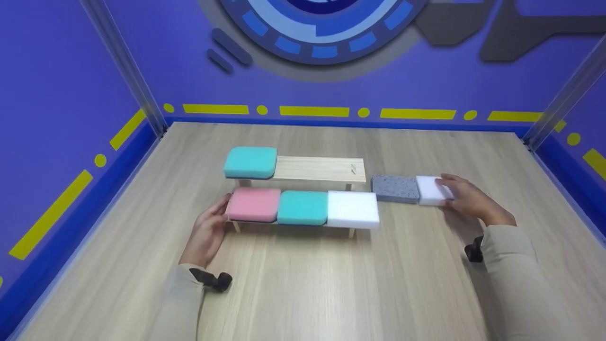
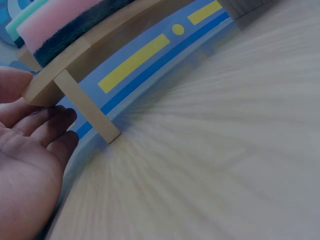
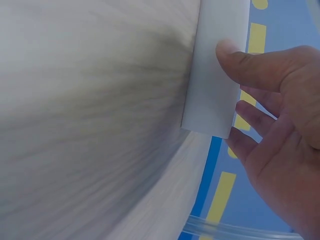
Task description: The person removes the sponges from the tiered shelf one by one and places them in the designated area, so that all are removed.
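My left hand [image 1: 208, 232] grips the left end of the front board of a small wooden stand [image 2: 80, 62], thumb on the board's edge and fingers below it. On that board sit a pink sponge [image 1: 253, 204], a teal sponge [image 1: 303, 207] and a white sponge [image 1: 353, 208], side by side. A second teal sponge [image 1: 251, 162] lies at the left of the back board [image 1: 319, 168]. To the right, my right hand [image 1: 473, 201] pinches another white sponge [image 3: 215, 80] between thumb and fingers. That sponge stands against a speckled grey block [image 1: 395, 188] on the table.
The light wood table [image 1: 307, 284] carries the stand and the loose pieces. Blue printed panels [image 1: 156, 71] with yellow dashes enclose its back and sides. A black wrist camera [image 1: 220, 282] sits by the left sleeve, another [image 1: 475, 251] by the right.
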Demonstrator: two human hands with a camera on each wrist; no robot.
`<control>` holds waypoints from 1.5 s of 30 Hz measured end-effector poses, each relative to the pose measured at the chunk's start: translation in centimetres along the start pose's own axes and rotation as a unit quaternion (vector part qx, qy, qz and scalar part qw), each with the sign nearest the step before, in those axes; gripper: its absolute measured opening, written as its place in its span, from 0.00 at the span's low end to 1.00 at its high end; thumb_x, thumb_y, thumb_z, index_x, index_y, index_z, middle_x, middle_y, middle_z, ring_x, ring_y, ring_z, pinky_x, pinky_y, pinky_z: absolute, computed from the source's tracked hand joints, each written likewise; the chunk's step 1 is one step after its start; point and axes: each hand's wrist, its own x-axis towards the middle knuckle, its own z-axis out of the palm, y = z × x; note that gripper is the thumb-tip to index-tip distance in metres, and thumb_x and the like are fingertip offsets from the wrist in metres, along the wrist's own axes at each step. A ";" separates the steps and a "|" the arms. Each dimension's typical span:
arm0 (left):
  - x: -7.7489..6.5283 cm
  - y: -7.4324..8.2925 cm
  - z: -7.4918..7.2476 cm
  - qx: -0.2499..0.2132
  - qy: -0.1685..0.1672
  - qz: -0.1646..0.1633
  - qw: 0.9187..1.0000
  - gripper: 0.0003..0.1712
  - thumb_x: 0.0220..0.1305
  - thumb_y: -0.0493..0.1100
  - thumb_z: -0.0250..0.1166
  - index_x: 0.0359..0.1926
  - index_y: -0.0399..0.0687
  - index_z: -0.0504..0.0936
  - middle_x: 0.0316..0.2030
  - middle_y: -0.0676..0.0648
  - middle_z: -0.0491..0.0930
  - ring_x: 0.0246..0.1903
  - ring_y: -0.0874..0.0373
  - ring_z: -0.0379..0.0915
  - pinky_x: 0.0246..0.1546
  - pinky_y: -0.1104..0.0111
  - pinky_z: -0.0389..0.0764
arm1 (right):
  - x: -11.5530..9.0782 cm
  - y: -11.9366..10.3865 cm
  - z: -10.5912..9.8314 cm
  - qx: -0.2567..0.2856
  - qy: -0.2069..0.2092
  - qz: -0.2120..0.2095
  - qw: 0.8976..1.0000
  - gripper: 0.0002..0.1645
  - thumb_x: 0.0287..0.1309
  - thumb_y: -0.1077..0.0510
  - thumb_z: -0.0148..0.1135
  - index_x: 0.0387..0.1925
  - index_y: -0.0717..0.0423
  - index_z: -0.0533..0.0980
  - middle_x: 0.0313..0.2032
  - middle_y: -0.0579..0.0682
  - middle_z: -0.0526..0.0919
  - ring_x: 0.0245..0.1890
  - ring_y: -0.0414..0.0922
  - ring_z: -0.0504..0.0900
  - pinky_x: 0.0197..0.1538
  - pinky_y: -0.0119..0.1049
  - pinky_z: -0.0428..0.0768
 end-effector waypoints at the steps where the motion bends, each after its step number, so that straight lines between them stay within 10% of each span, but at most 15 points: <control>1: 0.0 0.0 0.0 0.000 0.000 0.001 1.000 0.36 0.64 0.24 0.42 0.73 0.30 0.47 0.75 0.39 0.44 0.75 0.52 0.37 0.75 0.60 0.42 | 0.0 0.0 0.0 0.000 0.001 -0.001 1.000 0.36 0.57 0.70 0.58 0.66 0.74 0.59 0.68 0.77 0.52 0.66 0.75 0.51 0.66 0.69 0.54; 45: 0.1 0.0 0.0 -0.034 0.013 0.002 0.999 0.37 0.61 0.20 0.43 0.72 0.27 0.46 0.74 0.36 0.46 0.74 0.50 0.43 0.71 0.67 0.55 | -0.8 0.2 0.4 0.046 0.023 0.015 0.999 0.38 0.63 0.61 0.57 0.69 0.70 0.56 0.71 0.72 0.49 0.70 0.72 0.46 0.68 0.68 0.49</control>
